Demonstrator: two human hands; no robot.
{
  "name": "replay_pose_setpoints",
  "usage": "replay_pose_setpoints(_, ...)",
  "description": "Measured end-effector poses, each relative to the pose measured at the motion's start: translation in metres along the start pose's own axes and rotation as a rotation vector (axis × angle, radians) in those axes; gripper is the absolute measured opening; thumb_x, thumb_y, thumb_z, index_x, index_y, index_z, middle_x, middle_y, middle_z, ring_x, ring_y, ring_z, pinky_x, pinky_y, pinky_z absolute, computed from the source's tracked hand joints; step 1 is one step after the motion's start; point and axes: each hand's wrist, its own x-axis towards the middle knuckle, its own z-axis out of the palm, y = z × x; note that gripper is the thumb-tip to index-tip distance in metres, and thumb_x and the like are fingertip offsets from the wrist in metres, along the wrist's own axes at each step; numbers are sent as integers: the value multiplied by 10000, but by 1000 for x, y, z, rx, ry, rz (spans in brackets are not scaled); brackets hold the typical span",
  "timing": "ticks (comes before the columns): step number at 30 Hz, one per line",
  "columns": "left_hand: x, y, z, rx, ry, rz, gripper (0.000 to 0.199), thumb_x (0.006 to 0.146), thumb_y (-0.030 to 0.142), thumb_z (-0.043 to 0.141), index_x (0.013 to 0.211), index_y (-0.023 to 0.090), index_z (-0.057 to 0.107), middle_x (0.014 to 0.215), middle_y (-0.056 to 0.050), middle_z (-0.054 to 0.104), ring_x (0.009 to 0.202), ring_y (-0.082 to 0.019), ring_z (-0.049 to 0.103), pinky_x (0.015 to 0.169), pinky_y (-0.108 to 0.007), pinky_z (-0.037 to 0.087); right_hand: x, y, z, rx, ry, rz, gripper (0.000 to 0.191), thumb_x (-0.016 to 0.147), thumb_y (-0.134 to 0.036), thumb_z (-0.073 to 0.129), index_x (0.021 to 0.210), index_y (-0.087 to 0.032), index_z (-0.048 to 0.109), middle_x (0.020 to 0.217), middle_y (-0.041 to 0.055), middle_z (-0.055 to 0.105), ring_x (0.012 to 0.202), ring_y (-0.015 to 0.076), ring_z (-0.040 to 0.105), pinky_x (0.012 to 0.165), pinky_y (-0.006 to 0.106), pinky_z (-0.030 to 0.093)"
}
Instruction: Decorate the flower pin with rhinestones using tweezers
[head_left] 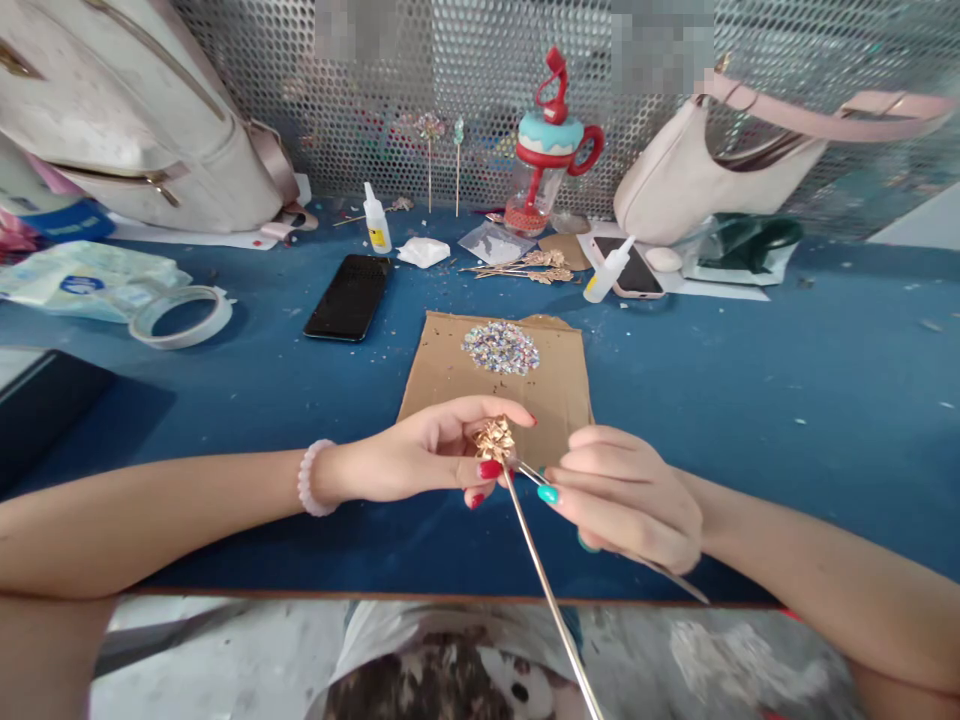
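A gold metal flower head on a long thin stick is pinched in my left hand; the stick slants down toward my lap. Tweezers are gripped in my right hand, their tips close to the underside of the flower. Whether the tips hold anything is too small to tell. Just beyond both hands lies a piece of brown cardboard, bearing a pile of small glittering rhinestones.
A black phone lies left of the cardboard. Behind stand glue bottles, gold flower sticks, a red-handled cup and a pale handbag. A tape roll and backpack are at left.
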Motion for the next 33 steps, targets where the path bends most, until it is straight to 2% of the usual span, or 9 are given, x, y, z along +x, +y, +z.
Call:
replay_pose_setpoints(15,0,0,-1,-2,7,-5,393,901,163,633,1274,233,530,846,0,579,649,-58,549,624,-180,476,-2,-1,0,-7,-19,-4,135,916,-100,454,888,-73,584,660,81,669,584,153,564,495,299,494)
replay_pose_setpoints(28,0,0,-3,-19,-31,-31,386,912,131,606,1277,231,531,853,-1,596,652,-57,562,633,-172,479,-4,-1,1,-36,-12,-25,176,924,-117,444,850,-91,602,653,70,664,591,149,555,503,297,498)
replay_pose_setpoints(33,0,2,-3,-10,-55,-61,388,910,157,616,1279,236,523,852,0,596,660,-62,572,637,-178,473,-2,-1,0,92,-33,15,160,921,-100,427,924,-47,577,664,100,657,607,165,554,503,300,486)
